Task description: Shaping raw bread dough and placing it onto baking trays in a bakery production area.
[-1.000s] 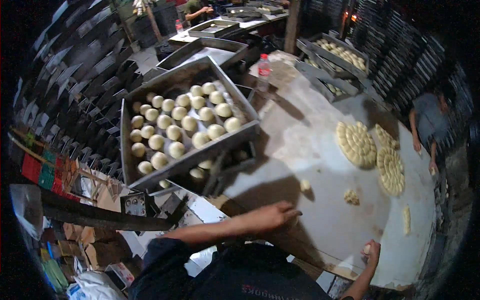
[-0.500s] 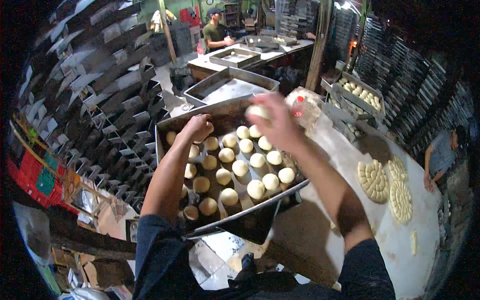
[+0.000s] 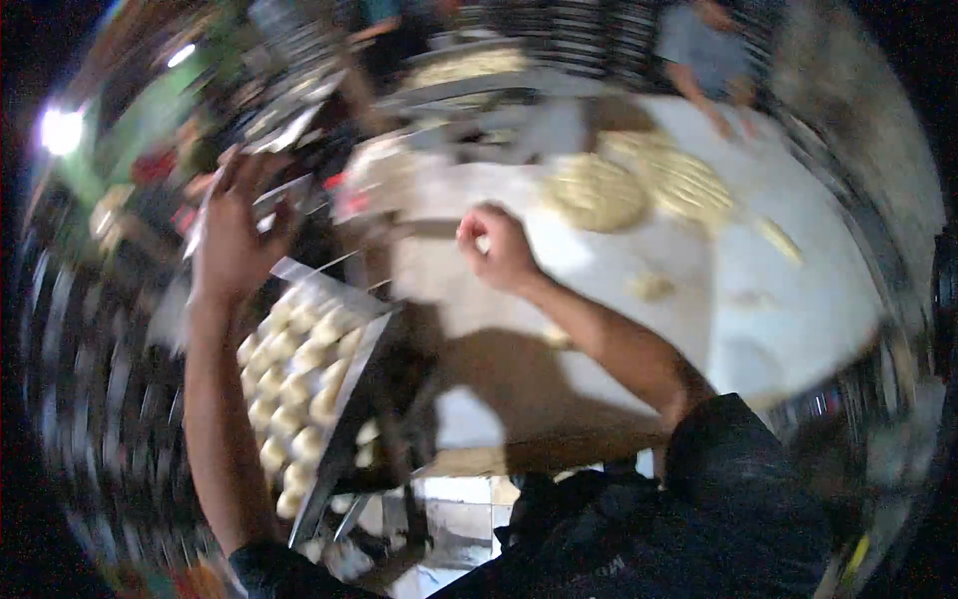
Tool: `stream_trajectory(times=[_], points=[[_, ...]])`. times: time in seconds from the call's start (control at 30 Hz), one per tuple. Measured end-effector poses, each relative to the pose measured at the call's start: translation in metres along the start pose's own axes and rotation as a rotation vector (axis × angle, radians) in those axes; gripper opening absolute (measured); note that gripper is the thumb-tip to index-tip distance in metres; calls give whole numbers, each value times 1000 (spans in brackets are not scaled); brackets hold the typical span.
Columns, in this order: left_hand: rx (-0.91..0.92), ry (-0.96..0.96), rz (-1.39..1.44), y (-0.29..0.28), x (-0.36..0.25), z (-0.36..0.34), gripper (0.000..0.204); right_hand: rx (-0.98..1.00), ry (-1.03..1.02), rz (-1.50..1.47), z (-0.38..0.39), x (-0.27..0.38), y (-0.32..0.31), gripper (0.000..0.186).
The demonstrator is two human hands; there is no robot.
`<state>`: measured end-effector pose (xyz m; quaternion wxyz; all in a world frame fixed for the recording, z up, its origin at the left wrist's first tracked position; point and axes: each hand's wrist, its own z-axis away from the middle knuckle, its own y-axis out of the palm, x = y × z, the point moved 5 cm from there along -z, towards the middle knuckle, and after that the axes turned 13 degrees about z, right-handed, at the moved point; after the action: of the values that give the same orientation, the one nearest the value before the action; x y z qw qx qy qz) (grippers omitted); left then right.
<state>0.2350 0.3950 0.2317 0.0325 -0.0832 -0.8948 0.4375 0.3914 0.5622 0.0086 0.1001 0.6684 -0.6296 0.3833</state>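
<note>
both hands have left the tray (image 3: 344, 384), now beside the floured table (image 3: 798, 299).

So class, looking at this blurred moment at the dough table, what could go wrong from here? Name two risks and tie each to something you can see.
1. The metal tray of dough balls sits tilted below the table's edge; a knock from the left hand raised above it might spill them.
2. The right hand hangs curled over the table; whether it holds dough is unclear, but a piece could drop.

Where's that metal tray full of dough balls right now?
In the head view the metal tray sits lower left, beside the white table, below the raised left hand.
</note>
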Motion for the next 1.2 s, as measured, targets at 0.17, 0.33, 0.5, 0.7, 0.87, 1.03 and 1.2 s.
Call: stream_trajectory(times=[0.17,0.33,0.5,0.7,0.87,1.03,1.2], points=[[256,193,375,244,-125,-133,41,-103,386,478,209,-233,-222,10],[745,225,842,518,-359,-190,60,-423,518,843,349,-327,-509,9],[601,307,1192,726,-537,-217,75,-564,536,875,366,-334,-596,8],[807,-111,1535,872,-627,-270,91,-644,600,665,358,-348,-602,13],[934,134,961,847,-604,-196,47,-389,446,1270,356,-368,-600,11],[752,-480,1343,680,-542,-44,28,-534,769,921,360,-362,-622,9],[203,-1199,2195,574,-440,100,48,-624,716,743,363,-327,-575,6]])
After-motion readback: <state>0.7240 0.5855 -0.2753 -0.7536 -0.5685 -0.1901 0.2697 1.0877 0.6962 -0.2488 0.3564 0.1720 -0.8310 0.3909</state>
